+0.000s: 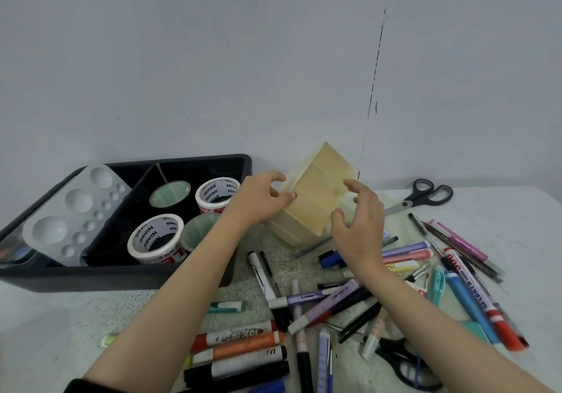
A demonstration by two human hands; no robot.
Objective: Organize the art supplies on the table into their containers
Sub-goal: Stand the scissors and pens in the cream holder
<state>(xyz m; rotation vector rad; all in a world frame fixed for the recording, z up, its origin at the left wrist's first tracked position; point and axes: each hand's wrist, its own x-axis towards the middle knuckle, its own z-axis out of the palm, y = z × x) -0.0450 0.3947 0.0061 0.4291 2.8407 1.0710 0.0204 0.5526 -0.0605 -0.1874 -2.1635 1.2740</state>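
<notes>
Two rolls of Ninso tape (pixel 156 239) and a white paint palette (pixel 73 210) sit in the black tray (pixel 91 280), left of the wooden box (pixel 316 198). The left hand (pixel 258 198) grips the box's left edge, fingers curled over the top, apparently to tip it into position; the box stands tilted. The right hand (pixel 362 228) hovers at its right front, fingers spread and bent, holding nothing; whether they touch the wood I cannot tell. In front of the box a heap of markers (pixel 304 307) lies loose on the table (pixel 517 210), probably bound for it. Grey-handled scissors (pixel 422 196) lie to the box's right
</notes>
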